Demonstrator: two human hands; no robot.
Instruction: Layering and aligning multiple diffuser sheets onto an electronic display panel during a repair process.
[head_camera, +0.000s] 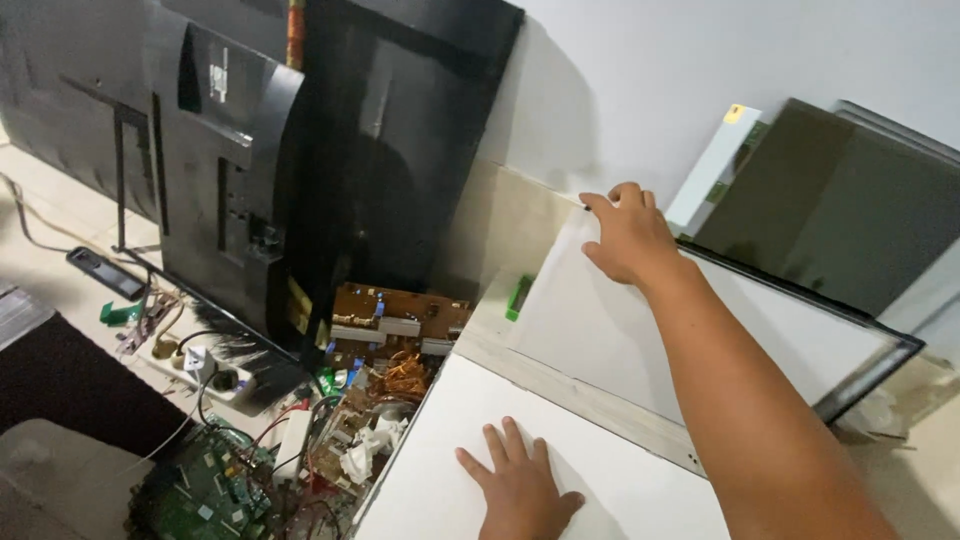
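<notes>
White sheet (590, 330) leaning lengthwise on wall; right hand (628, 235) is pinching its top corner, left hand (520, 487) is pressing flat, open, on white panel (620, 490).

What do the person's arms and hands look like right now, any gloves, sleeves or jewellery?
Both are bare. The right hand and its forearm show no glove, sleeve, watch or ring. The left hand is also ungloved with no ring visible; its wrist runs off the bottom edge, so nothing can be said of that arm.

White sheet (590, 330) – matt, smooth; black back covers (300, 150) – glossy plastic.
</notes>
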